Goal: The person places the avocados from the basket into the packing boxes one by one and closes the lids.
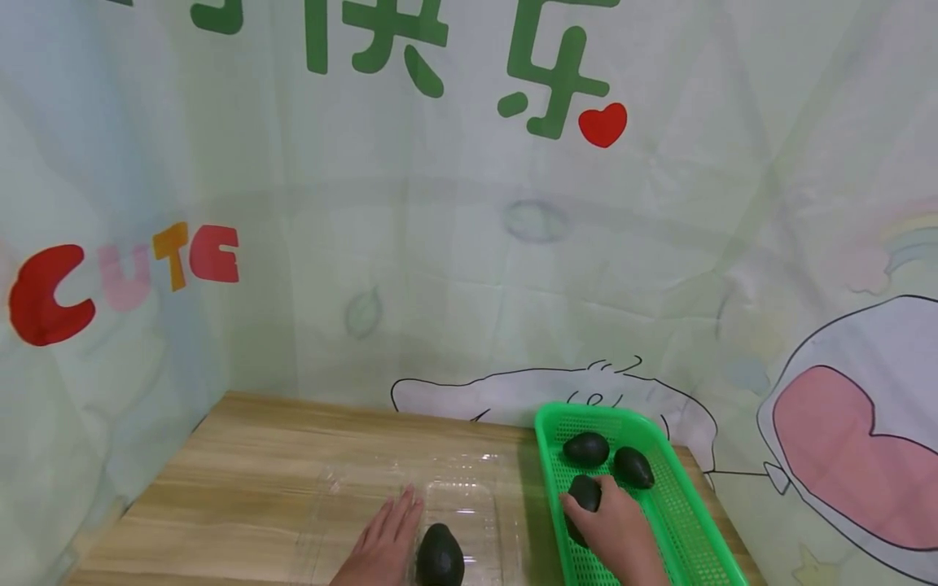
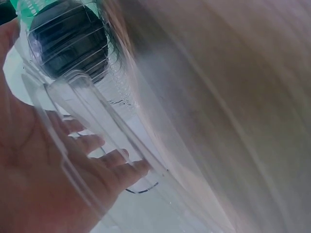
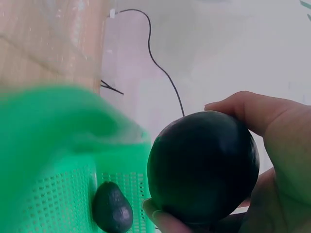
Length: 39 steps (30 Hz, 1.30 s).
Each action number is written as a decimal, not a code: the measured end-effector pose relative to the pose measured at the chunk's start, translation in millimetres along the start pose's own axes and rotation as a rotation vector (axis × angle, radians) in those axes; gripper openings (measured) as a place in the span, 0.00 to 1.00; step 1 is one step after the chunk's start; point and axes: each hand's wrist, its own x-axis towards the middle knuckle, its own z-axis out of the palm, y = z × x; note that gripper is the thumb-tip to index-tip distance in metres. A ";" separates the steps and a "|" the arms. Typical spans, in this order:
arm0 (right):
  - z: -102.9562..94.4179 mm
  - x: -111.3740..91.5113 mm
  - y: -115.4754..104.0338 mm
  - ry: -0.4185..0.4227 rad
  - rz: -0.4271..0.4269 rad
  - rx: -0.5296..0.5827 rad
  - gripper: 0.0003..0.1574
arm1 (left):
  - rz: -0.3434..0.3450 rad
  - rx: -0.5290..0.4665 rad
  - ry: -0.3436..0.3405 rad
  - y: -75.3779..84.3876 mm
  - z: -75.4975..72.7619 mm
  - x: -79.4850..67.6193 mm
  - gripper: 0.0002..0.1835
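My right hand (image 1: 621, 533) grips a dark avocado (image 3: 203, 167) inside the green plastic basket (image 1: 699, 509); thumb and fingers curve round its sides. Two more avocados, one at the back left (image 1: 586, 449) and one to its right (image 1: 633, 467), lie in the basket beyond this hand. My left hand (image 1: 384, 541) lies with straight fingers at the left part of a clear plastic clamshell box (image 1: 479, 496). A single avocado (image 1: 440, 557) sits in the box, just right of that hand. In the left wrist view, clear plastic edges cross in front of the palm and fingers.
The wooden table (image 1: 242, 472) extends left of the box. Its back edge meets a printed cloth backdrop (image 1: 440, 285), which also hangs along both sides. The basket's raised rim (image 1: 545, 472) stands between the box and the avocados inside it.
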 end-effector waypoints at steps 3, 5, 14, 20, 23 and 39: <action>6.5 -2.6 -2.9 0.015 -0.004 0.005 0.53 | 0.003 0.003 0.018 -0.1 0.2 -0.5 0.71; 10.9 -4.3 -5.3 0.028 -0.005 0.005 0.54 | -0.001 0.001 0.018 0.1 0.0 -0.7 0.71; 26.8 -19.2 -29.1 0.071 -0.040 -0.020 0.46 | -0.012 -0.012 0.019 0.8 0.0 -0.4 0.71; 41.8 -24.6 -41.0 0.058 -0.007 -0.029 0.48 | -0.006 -0.015 0.021 0.2 0.8 -0.5 0.69; 48.3 -25.3 -45.0 0.048 -0.020 -0.026 0.46 | 0.005 -0.002 0.039 0.0 1.8 -1.0 0.68; 88.0 -24.9 -50.2 -0.030 -0.180 -0.038 0.40 | 0.017 0.008 0.066 0.4 1.2 -1.4 0.68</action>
